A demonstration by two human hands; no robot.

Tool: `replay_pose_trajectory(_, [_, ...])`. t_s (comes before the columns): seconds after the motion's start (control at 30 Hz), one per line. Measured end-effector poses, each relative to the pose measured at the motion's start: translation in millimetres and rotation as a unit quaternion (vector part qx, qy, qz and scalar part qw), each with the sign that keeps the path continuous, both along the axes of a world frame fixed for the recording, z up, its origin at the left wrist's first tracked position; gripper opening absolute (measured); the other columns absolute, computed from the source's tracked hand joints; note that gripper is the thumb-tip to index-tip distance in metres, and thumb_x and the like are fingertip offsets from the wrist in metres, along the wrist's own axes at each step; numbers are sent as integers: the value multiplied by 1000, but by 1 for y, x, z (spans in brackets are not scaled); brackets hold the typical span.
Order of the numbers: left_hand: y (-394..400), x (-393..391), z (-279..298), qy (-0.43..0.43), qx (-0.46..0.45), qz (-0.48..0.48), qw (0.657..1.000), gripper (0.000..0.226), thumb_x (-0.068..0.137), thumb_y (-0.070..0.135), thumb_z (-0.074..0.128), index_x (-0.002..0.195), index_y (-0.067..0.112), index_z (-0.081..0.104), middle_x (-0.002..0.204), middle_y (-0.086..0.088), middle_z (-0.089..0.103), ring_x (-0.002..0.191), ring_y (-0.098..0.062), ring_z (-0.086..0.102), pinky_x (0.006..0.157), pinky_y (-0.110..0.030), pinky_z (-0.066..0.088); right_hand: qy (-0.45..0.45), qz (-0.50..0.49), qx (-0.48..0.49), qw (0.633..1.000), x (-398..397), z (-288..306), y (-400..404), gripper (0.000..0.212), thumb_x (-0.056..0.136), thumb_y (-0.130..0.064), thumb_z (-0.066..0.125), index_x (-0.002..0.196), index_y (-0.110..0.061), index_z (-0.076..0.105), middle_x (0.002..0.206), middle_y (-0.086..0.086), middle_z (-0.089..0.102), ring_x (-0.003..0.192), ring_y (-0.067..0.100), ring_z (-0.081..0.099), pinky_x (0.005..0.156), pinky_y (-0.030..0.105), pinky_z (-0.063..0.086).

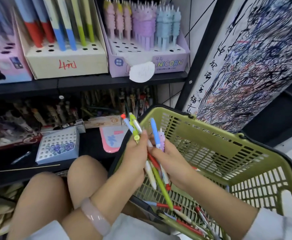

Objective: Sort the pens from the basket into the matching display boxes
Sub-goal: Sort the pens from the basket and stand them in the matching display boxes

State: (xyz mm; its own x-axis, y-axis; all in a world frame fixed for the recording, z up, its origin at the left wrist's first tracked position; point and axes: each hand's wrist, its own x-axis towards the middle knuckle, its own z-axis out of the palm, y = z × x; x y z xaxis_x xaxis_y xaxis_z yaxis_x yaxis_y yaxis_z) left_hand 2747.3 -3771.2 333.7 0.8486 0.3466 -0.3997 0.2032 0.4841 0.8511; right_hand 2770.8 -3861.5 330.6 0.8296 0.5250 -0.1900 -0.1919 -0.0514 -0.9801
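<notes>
Currently a bundle of pens (152, 163) is gripped by both hands above the green basket (228, 153), long axes pointing toward the display boxes (65, 59) beyond it (left hand (136, 160) nearer them, right hand (169, 161) curled alongside).

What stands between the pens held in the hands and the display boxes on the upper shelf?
Nothing visible. The left hand and right hand hold pens over the green basket; open space lies up to the cream box and unicorn box.
</notes>
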Motion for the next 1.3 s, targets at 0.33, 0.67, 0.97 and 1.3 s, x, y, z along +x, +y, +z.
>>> replay_pose_trajectory(0.33, [31, 14, 21, -61, -41, 80, 994, 28, 97, 32, 44, 81, 10, 51, 47, 5, 61, 49, -9, 64, 48, -23, 54, 33, 103, -35, 994, -7, 0, -17, 7, 94, -10, 51, 102, -8, 51, 67, -3, 58, 58, 10, 54, 56, 22, 48])
replay_pose_trajectory(0.67, [60, 12, 18, -67, -59, 127, 988, 28, 98, 27, 45, 82, 4, 51, 59, -6, 66, 58, -12, 69, 61, -33, 60, -32, 26, -159, 986, 16, 7, -26, 12, 86, -1, 51, 84, -12, 49, 60, 2, 47, 45, 7, 40, 45, 19, 36])
replay_pose_trajectory(0.97, [47, -1, 24, -52, -58, -15, 997, 33, 93, 35, 49, 104, 6, 60, 73, -17, 69, 51, -26, 63, 43, -31, 50, -58, 97, -115, 987, 18, 39, 31, 18, 92, -11, 48, 78, -15, 57, 53, -6, 57, 46, 6, 51, 45, 20, 45])
replay_pose_trajectory(1.3, [72, -8, 32, -57, -22, -6, 998, 14, 87, 17, 62, 90, 4, 66, 73, -16, 68, 60, -25, 67, 48, -33, 52, -189, 122, -192, 955, 8, 46, 54, 15, 97, -37, 41, 91, -24, 46, 68, 7, 59, 53, 20, 55, 51, 35, 51])
